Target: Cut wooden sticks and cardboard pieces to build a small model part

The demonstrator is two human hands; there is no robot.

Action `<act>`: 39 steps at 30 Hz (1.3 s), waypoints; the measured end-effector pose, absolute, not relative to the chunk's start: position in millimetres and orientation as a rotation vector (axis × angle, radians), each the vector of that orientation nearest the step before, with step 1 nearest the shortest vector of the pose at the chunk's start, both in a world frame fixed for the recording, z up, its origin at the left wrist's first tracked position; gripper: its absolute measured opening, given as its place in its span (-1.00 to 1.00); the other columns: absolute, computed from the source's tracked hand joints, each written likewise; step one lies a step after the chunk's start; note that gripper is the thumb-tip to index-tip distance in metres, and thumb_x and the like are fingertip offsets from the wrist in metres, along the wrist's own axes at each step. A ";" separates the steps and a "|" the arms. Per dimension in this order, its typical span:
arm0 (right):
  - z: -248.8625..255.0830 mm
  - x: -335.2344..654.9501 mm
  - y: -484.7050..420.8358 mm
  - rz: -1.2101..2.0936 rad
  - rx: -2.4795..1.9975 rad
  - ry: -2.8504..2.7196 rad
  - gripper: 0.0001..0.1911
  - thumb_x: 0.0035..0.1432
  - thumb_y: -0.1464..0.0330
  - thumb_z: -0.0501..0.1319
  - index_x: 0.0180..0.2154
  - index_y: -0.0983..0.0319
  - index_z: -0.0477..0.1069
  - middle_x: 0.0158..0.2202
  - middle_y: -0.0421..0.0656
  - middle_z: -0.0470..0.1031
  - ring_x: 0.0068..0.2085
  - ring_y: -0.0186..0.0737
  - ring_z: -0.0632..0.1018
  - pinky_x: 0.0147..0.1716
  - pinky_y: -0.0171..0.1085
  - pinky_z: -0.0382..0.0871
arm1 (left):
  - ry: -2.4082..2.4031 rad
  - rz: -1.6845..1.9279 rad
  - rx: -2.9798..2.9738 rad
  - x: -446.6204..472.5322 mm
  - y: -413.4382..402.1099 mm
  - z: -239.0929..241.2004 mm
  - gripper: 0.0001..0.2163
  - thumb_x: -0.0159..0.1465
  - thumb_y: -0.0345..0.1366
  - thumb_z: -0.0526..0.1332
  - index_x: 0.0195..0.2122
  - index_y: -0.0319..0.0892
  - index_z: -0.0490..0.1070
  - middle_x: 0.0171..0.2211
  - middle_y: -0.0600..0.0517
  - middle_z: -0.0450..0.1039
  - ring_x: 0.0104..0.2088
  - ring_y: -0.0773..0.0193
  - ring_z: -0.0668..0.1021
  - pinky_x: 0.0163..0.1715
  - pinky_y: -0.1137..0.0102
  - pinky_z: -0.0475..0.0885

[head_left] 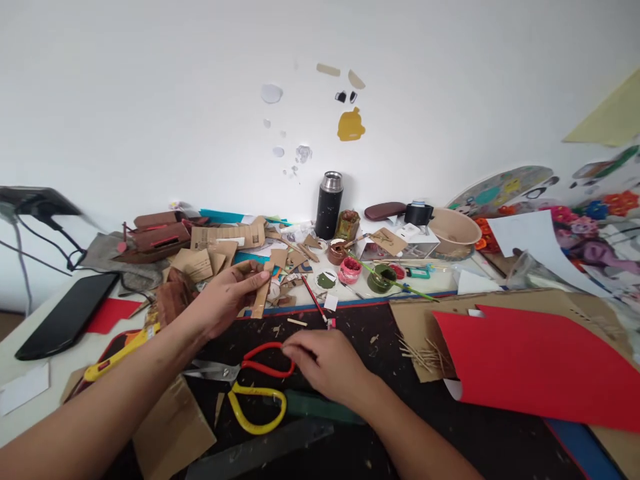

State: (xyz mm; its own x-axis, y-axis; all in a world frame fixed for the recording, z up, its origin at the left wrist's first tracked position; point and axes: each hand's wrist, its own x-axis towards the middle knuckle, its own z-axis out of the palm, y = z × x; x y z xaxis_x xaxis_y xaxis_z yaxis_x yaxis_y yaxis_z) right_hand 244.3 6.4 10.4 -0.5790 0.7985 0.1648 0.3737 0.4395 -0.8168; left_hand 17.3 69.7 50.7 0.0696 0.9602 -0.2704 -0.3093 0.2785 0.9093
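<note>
Strip (pixel 261 297) beyond the scissors (pixel 232 373)

Left hand (pixel 231 300) pinches the strip, its long axis slanting down toward the scissors' red loop (pixel 266 345). Right hand (pixel 329 363), nearer the scissors, curls at that loop's right end; whether it grips, I can't tell.

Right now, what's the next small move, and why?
Probably close the right hand on the scissors and lift them: it is right at their red handle, while the left hand holds up a cardboard strip.
</note>
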 end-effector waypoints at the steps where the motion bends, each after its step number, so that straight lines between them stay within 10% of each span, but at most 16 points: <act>1: 9.9 243.8 9.8 1.093 -1.039 -2.048 -0.77 0.46 0.29 0.20 -0.18 0.18 0.62 -0.25 -0.17 0.71 -0.25 -0.22 0.67 -0.24 -0.32 0.40 | 1.062 1.133 0.765 17.9 66.9 50.3 -0.60 -0.01 -0.22 0.65 -0.26 -0.20 0.53 -0.40 0.07 0.59 -0.46 0.33 0.60 -0.50 0.50 0.54; 5: 13.8 239.1 19.3 1.310 -1.145 -1.682 -0.69 0.44 0.16 0.19 -0.20 0.22 0.58 -0.55 -0.26 0.48 -0.54 -0.31 0.44 -0.48 -0.34 0.28 | 1.006 1.176 0.725 22.4 59.4 52.2 -0.58 -0.05 -0.22 0.66 -0.30 -0.22 0.51 -0.42 0.09 0.55 -0.49 0.34 0.58 -0.54 0.48 0.56; 14: 23.2 220.7 41.8 1.529 -1.043 -1.380 -0.55 0.28 -0.07 0.24 -0.33 0.19 0.37 -0.57 -0.31 0.41 -0.67 -0.42 0.29 -0.68 -0.38 0.06 | 0.952 1.317 0.670 31.6 55.8 46.1 -0.60 -0.04 -0.21 0.65 -0.35 -0.22 0.49 -0.38 0.11 0.51 -0.40 0.36 0.58 -0.40 0.46 0.61; 31: -2.4 233.7 41.9 1.213 -1.184 -1.502 -0.69 0.39 0.11 0.17 -0.27 0.19 0.48 -0.64 -0.32 0.33 -0.61 -0.31 0.36 -0.57 -0.34 0.22 | 1.030 1.155 1.091 25.1 56.8 41.4 -0.68 0.19 -0.08 0.50 -0.30 -0.11 0.41 -0.46 0.15 0.45 -0.50 0.34 0.46 -0.54 0.46 0.35; 39: -1.6 232.4 37.7 1.161 -1.205 -1.643 -0.71 0.43 0.15 0.17 -0.27 0.17 0.50 -0.61 -0.30 0.39 -0.56 -0.30 0.42 -0.49 -0.32 0.24 | 1.135 0.962 1.365 26.0 51.1 46.1 -0.70 0.23 0.02 0.44 -0.34 -0.14 0.63 -0.35 -0.01 0.61 -0.31 0.17 0.56 -0.23 0.34 0.48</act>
State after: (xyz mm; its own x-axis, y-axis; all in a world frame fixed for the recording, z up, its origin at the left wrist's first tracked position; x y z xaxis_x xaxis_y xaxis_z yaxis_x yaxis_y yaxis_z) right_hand 232.4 37.7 -1.6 -0.2506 0.9657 0.0682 0.2577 0.1344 -0.9568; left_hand 26.0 51.1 46.1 0.2219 0.9741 -0.0446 0.1153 0.0192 0.9931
